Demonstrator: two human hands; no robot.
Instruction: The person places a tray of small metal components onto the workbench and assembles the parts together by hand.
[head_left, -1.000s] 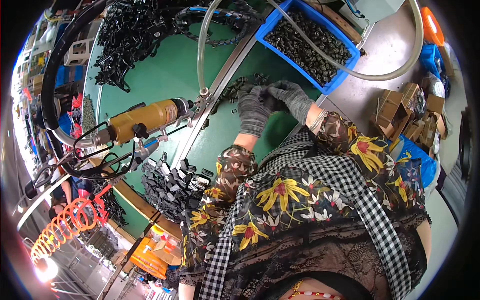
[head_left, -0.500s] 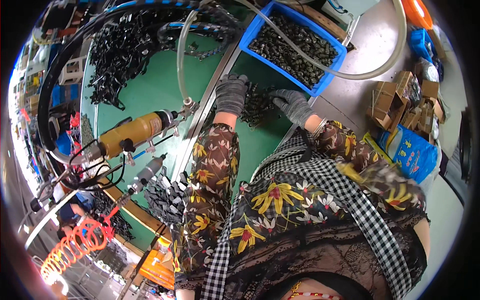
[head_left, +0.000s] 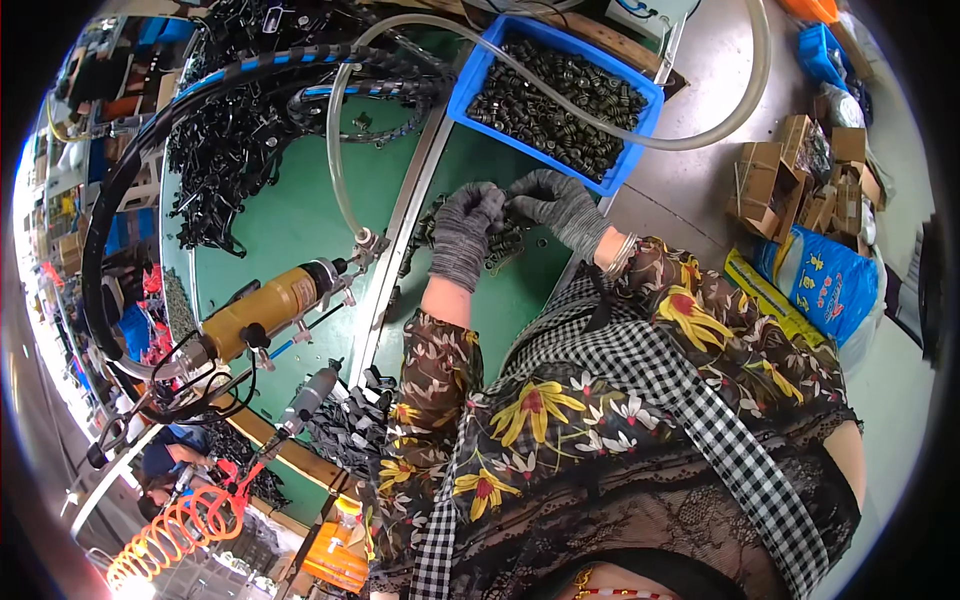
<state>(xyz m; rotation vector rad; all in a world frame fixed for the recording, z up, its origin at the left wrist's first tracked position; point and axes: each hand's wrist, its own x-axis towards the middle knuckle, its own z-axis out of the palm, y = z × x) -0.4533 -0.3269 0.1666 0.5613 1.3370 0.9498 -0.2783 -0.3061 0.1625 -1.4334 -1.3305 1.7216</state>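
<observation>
My left hand (head_left: 464, 232), in a grey knit glove, is raised over the green table with its fingers bent into a pinch. Close beside it, my right hand (head_left: 567, 211), gloved the same way, has thumb and forefinger brought together near the left fingertips. Whatever small piece lies between them is too small and too hidden to name. Below and around the hands lie small dark coiled or ribbed parts (head_left: 505, 247), partly covered by the gloves. Just beyond stands a blue plastic bin (head_left: 540, 157) filled with dark ribbed parts (head_left: 560, 105).
A metal rail (head_left: 405, 225) divides the table. Left of it are a yellow cylindrical pneumatic tool (head_left: 262, 310), a grey air screwdriver (head_left: 310, 398), heaped black parts (head_left: 225, 150) and black blocks (head_left: 350, 425). A clear hose (head_left: 690, 142) arches over the bin. Cardboard boxes (head_left: 765, 195) stand right.
My two hands have come up from the loose parts, and their fingertips have drawn close together. The whole view has shifted slightly.
</observation>
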